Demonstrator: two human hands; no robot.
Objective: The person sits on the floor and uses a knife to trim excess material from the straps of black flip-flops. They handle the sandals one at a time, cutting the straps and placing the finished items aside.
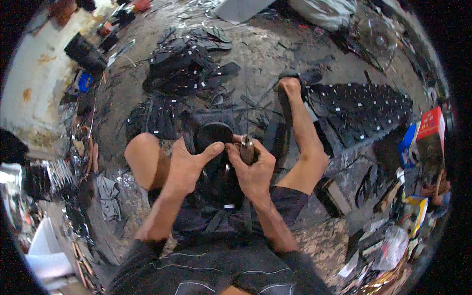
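Observation:
I sit on a dirty floor with my bare knees apart. My left hand [189,164] presses on a black round piece [214,133] that lies on a dark block between my legs, thumb stretched across its lower edge. My right hand [255,169] is closed around a short metal tool [247,147] with a cylindrical head, held upright just right of the round piece. Both hands touch at the middle. What lies under the hands is hidden.
A heap of black cut pieces with small white tags [184,66] lies ahead. More tagged black pieces [366,108] spread at the right. A red box [431,123] and scraps sit at the far right. A black container [84,51] stands at the upper left.

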